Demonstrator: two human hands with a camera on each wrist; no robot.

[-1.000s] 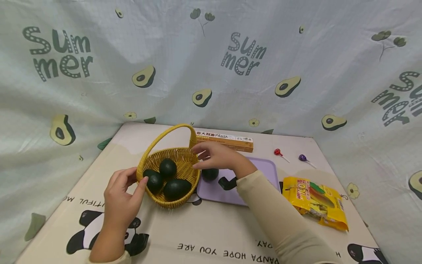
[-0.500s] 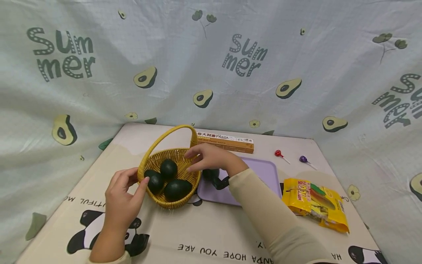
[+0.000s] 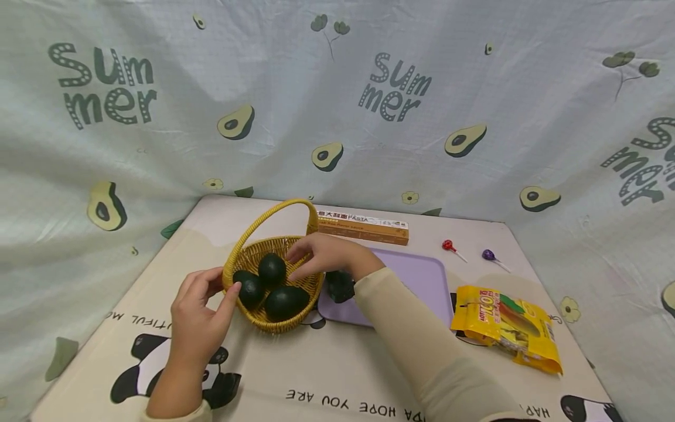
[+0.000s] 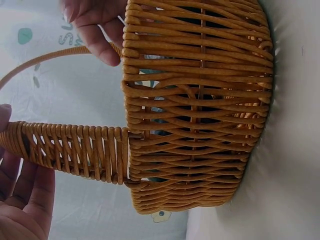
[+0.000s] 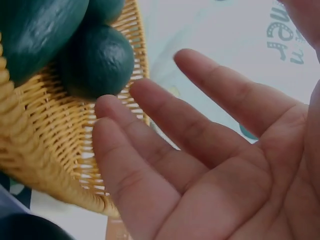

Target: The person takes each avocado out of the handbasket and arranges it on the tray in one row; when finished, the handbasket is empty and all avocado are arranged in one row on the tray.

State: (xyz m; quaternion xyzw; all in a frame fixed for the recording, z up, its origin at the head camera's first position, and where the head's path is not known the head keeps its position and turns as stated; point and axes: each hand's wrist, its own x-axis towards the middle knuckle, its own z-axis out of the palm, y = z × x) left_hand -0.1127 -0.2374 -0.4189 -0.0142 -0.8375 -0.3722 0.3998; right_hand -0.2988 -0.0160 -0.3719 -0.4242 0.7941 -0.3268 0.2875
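We pinch the handle (image 3: 263, 218) of the basket (image 3: 274, 326) with our left hand (image 3: 199, 310), likely to steady it on the table (image 3: 316, 363); our right hand (image 3: 331, 255), fingers loosely spread and holding nothing, hangs over the basket, which keeps three avocados (image 3: 286, 303) together.
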